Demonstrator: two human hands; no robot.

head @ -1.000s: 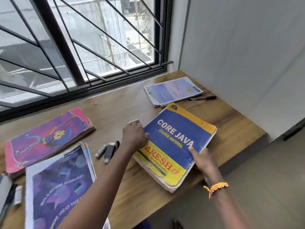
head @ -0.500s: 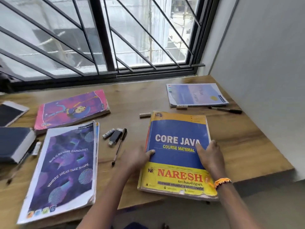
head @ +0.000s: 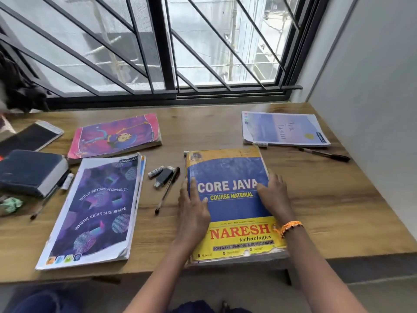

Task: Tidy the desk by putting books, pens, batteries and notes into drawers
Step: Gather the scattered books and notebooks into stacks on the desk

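A thick blue-and-yellow "Core Java" book (head: 228, 175) lies flat near the desk's front edge. My left hand (head: 193, 208) rests on its left side with fingers straight. My right hand (head: 274, 195), an orange band at its wrist, lies flat on the book's right side. To the left lie a purple notebook (head: 94, 208), a pink comic-cover book (head: 115, 135) and a dark thick book (head: 29, 170). Between the books sit a battery (head: 155, 172), a black USB stick (head: 163, 177) and a pen (head: 168, 189). A pale blue notebook (head: 282, 129) and a black pen (head: 325, 154) lie at the back right.
The wooden desk (head: 327, 211) stands under a barred window (head: 162, 46), with a grey wall on the right. A phone (head: 33, 136) lies at the far left, a crumpled green paper (head: 11, 205) and another pen (head: 48, 195) beside the dark book. No drawer is in view.
The Core Java book has been turned square to the desk's front edge and slid back. Both hands now lie flat on its cover. The view has swung left and down.
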